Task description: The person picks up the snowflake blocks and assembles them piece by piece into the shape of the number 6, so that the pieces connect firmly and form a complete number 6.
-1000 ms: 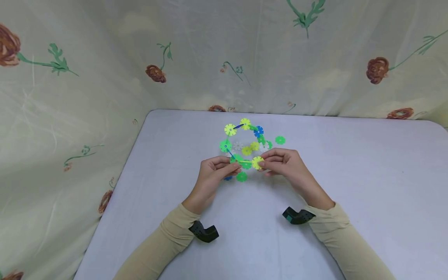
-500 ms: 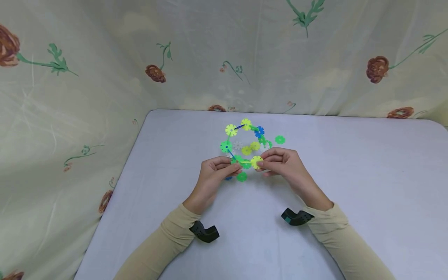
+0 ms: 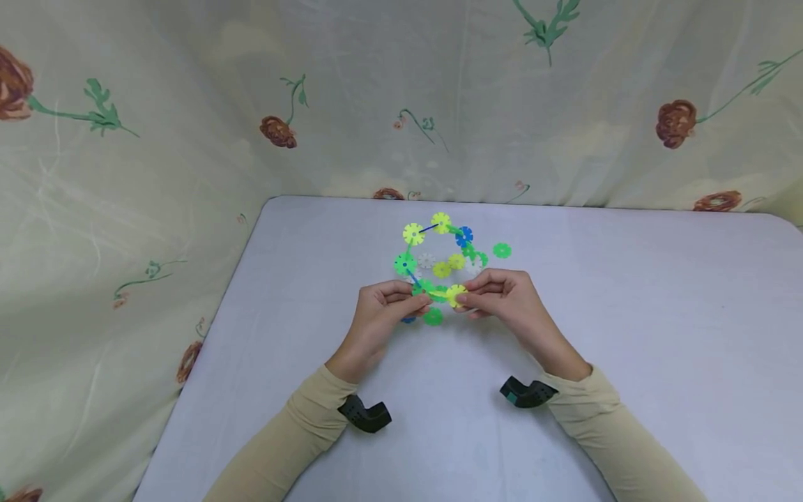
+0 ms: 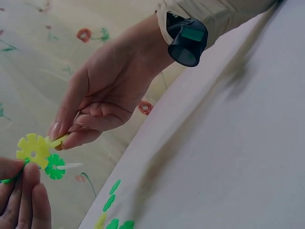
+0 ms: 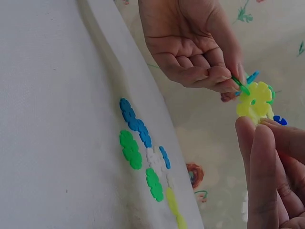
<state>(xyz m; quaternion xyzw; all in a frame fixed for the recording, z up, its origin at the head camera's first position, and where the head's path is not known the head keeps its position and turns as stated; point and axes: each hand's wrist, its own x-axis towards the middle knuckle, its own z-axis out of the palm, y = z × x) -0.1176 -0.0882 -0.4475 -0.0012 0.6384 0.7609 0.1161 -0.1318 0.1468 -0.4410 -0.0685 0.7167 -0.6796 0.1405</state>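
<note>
In the head view, a curved chain of notched plastic discs stretches up the table from both hands. My left hand [image 3: 383, 314] pinches a green disc [image 3: 423, 286] near the chain's front end. My right hand [image 3: 511, 303] pinches the end yellow disc [image 3: 455, 294] between thumb and fingers. Between the hands stands another yellow disc [image 4: 32, 151], turned flat to the left wrist camera and edge-on to the head camera. The left wrist view shows the right hand [image 4: 107, 90] opposite. Fingers partly hide where the held discs meet.
Loose discs lie on the white table [image 3: 627, 328]: a green disc [image 3: 502, 250] at right, another green disc [image 3: 433, 316] in front, and several yellow, clear and blue ones around the chain. A flower-patterned cloth [image 3: 351, 90] hangs behind the table.
My right hand has shifted slightly left and toward me with the yellow disc, closer to the left hand. The left hand stays nearly still, keeping its pinch.
</note>
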